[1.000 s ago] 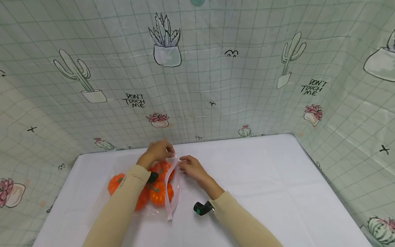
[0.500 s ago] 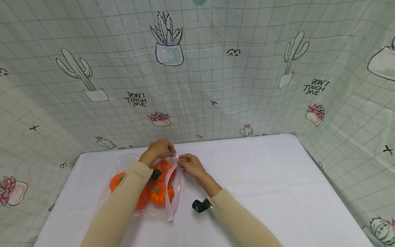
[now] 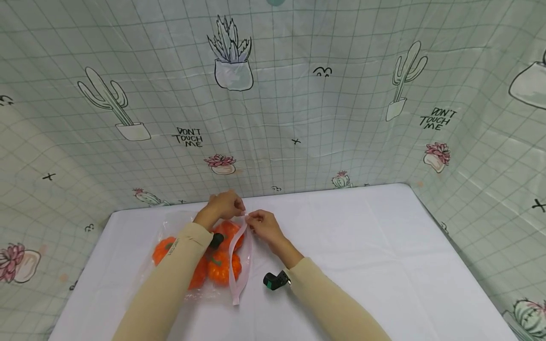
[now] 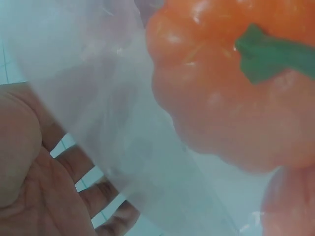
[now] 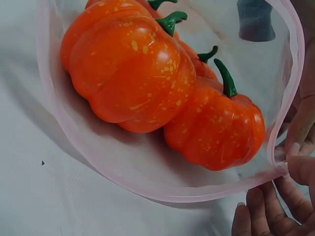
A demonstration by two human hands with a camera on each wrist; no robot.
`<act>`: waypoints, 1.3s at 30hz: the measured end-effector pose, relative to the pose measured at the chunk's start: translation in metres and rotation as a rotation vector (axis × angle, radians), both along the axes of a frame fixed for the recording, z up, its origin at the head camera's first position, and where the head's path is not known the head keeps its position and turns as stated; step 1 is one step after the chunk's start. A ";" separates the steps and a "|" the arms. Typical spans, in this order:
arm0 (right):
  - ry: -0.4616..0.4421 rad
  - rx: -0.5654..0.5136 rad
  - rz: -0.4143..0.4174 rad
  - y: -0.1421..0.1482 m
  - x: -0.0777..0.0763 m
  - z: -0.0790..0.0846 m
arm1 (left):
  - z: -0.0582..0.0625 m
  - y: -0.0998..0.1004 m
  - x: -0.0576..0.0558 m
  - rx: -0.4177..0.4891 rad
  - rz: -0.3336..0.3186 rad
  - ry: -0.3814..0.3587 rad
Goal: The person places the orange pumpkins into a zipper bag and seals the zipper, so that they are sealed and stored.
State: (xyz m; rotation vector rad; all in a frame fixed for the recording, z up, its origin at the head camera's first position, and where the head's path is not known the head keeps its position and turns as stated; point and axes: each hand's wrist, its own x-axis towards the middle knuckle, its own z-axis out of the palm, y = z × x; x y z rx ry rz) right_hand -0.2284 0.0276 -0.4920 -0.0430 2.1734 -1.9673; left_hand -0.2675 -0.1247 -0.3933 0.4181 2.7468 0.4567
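A clear plastic zip bag with a pink strip [image 3: 233,270] round its mouth lies on its side, mouth facing right. Several orange toy pumpkins [image 5: 130,69] with green stems are inside it. At the far corner of the mouth, my left hand [image 3: 226,203] pinches the strip's end. My right hand [image 3: 264,226] grips the same corner from the right, its thumb on the pink rim [image 5: 172,196] and its other fingers beneath. Between the hands the mouth gapes. In the left wrist view, the film partly covers my left fingers [image 4: 98,194], and a pumpkin [image 4: 206,93] shows through.
A white cloth covers the table [image 3: 350,246]. Behind it hangs a grid-patterned curtain [image 3: 273,109] with cactus drawings. Black wrist cameras sit at my left wrist [image 3: 216,240] and right wrist [image 3: 275,281]; the left forearm [image 3: 164,279] crosses over the bag.
My right hand has moved left and slightly away from me to the bag's far corner and taken hold of it. My left hand has shifted slightly right, staying at that corner.
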 end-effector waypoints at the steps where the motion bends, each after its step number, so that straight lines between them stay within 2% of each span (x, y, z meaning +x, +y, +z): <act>1: 0.000 0.002 -0.005 0.000 0.000 0.000 | -0.001 0.000 0.000 0.002 -0.005 0.001; 5: -0.004 -0.002 -0.022 -0.001 0.000 0.002 | -0.004 0.000 -0.001 0.012 -0.014 0.012; 20: -0.013 -0.018 -0.058 -0.004 0.000 0.009 | -0.004 0.002 0.002 -0.036 -0.039 0.172; 26: -0.045 -0.011 -0.068 -0.004 0.001 0.010 | -0.009 0.005 0.005 -0.068 -0.064 0.273; 31: -0.031 -0.005 -0.081 -0.003 0.002 0.008 | -0.014 0.005 0.006 -0.128 -0.150 0.401; 39: 0.052 0.031 -0.072 -0.001 0.004 0.005 | -0.017 -0.002 0.005 -0.137 -0.355 0.486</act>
